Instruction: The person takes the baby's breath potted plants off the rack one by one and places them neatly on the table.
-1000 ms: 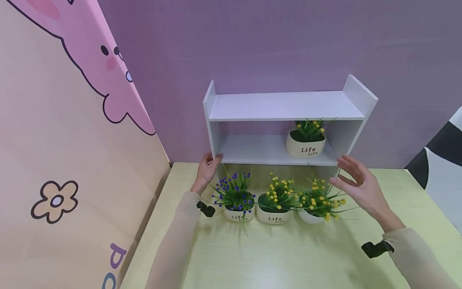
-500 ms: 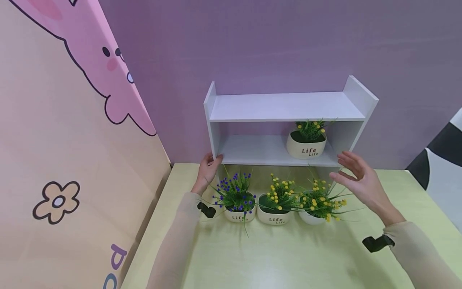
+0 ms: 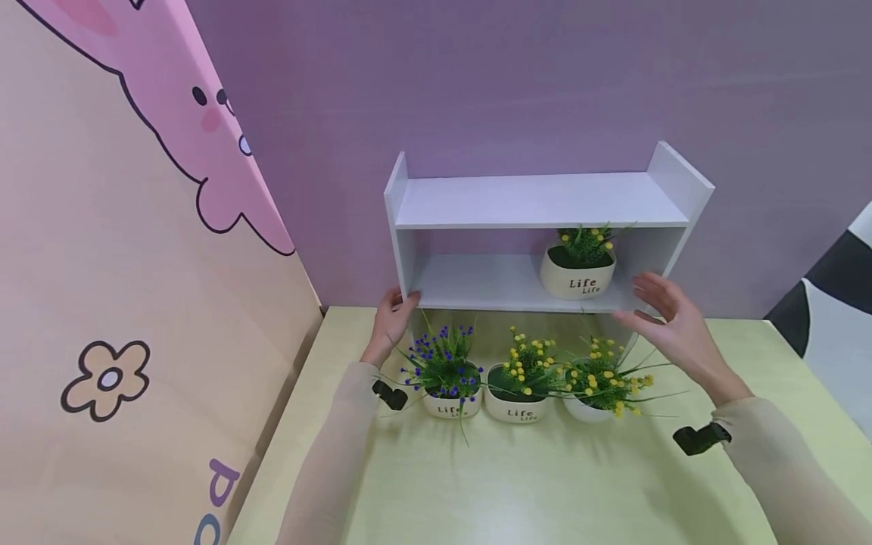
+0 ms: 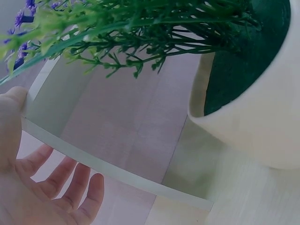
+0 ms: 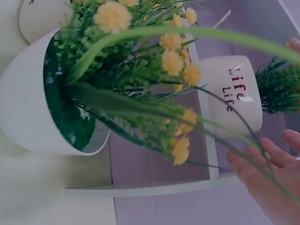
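A white two-tier shelf (image 3: 477,281) stands against the back wall. My left hand (image 3: 390,325) holds its left side panel, thumb on the inner side and fingers outside; the left wrist view shows those fingers (image 4: 70,180) beyond the edge. My right hand (image 3: 674,333) is by the right side panel, fingers spread and nothing between them. On the lower board sits a potted yellow-flowered plant (image 3: 577,278). In front of the shelf stand a potted purple-flowered plant (image 3: 453,407), a yellow-flowered one in a "Life" pot (image 3: 515,410) and another in a plain white pot (image 3: 587,411).
The pale wooden table (image 3: 497,484) spreads out before the pots. A purple wall (image 3: 518,83) rises behind the shelf. On the left is a panel (image 3: 157,288) with cartoon drawings, and a black-and-white surface (image 3: 838,303) shows at the far right.
My right hand has moved slightly up and left, closer to the shelf's right side panel. The left hand, shelf and pots stay where they were.
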`<state>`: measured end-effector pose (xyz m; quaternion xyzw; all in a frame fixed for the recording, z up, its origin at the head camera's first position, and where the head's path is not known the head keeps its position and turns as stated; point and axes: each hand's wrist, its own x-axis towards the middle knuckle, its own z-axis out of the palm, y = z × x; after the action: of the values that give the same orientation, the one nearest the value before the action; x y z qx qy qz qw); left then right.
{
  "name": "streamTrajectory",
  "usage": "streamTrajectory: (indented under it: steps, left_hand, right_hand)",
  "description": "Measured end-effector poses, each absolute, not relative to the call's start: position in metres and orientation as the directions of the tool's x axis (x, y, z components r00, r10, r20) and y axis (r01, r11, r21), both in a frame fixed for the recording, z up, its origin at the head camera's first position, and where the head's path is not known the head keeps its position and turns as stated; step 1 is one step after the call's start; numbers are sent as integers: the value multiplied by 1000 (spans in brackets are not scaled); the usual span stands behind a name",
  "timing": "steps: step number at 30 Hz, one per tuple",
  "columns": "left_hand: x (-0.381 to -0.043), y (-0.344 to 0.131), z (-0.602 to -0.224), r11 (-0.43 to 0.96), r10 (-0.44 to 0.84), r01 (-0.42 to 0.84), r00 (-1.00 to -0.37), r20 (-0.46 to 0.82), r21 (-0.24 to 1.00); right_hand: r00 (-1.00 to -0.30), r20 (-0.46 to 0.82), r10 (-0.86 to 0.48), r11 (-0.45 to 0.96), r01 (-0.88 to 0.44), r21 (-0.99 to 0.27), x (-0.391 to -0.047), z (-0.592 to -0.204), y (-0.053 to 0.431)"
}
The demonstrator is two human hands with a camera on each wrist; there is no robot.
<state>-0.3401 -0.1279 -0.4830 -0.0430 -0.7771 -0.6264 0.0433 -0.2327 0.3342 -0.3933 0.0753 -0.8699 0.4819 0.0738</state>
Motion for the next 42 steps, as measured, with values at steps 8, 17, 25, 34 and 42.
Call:
streamTrajectory:
  steps: [8, 17, 25, 34, 42]
  left_hand:
    - [-340, -128, -484, 212, 13, 120, -993, 120, 970]
    - [-342, -127, -484, 220, 13, 118, -993, 118, 968]
    - [-341, -127, -484, 224, 12, 115, -993, 116, 968]
    - [-342, -129, -482, 229, -9, 109, -993, 114, 967]
    - [-342, -127, -483, 230, 5, 100, -995, 101, 968]
  right_hand:
    - [-985, 154, -76, 557, -170, -813, -241, -381, 327]
    - [-989, 133, -66, 581, -146, -801, -255, -367, 320]
    - [-990, 124, -60, 568, -136, -812, -260, -368, 315]
    - [-993, 114, -41, 566, -117, -816, -275, -368, 310]
    - [-993, 114, -18, 588, -103, -802, -286, -372, 307]
